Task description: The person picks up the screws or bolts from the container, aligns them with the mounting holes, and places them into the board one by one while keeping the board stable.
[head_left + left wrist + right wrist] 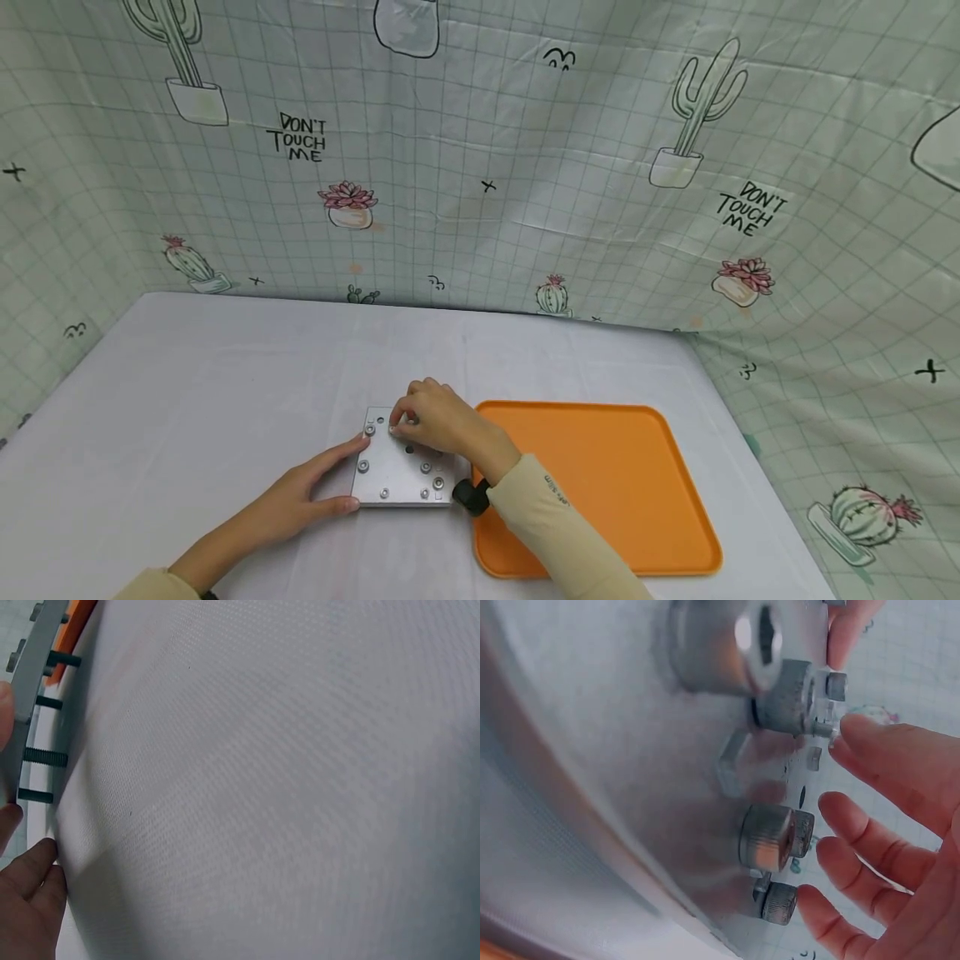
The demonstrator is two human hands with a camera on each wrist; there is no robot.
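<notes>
A silver metal plate (397, 467) bears several socket-head screws. Dark threaded shanks (46, 757) stick out below it in the left wrist view. My left hand (300, 500) holds the plate's left side, thumb at the near corner and forefinger further back along the edge. Over the plate's far part, my right hand (438, 421) pinches a small bright screw (824, 730) between thumb and forefinger, beside a larger socket-head screw (787, 697). Its other fingers hang loosely curled near more screw heads. The pinched screw is mostly hidden by the fingertips.
An orange tray (600, 492) lies right of the plate, under the right forearm. White cloth (187, 400) covers the table. A printed curtain (480, 125) hangs behind and at the sides. A black wrist device (471, 497) sits near the plate's right edge.
</notes>
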